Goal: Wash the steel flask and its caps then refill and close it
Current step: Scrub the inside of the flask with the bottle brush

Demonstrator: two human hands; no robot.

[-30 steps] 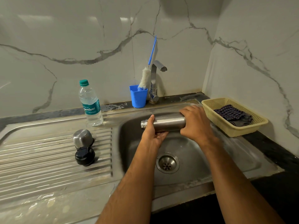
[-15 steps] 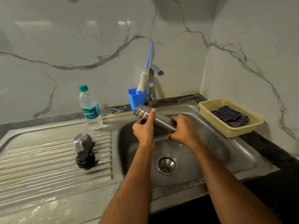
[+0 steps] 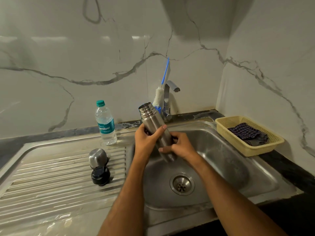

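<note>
I see the steel flask (image 3: pixel 156 132) at frame centre, held over the sink (image 3: pixel 221 160), its long axis tilted, open mouth toward the upper left, base toward the lower right. My left hand (image 3: pixel 148 142) curls round its middle; my right hand (image 3: pixel 181 146) curls round the lower end. The tap (image 3: pixel 168 97) lies just behind the mouth. Whether the flask holds anything, I cannot tell. Left of centre, both caps (image 3: pixel 99 166) sit on the drainboard (image 3: pixel 51 181). A yellow basket (image 3: pixel 272 143) at right holds a dark cloth (image 3: pixel 247 133).
</note>
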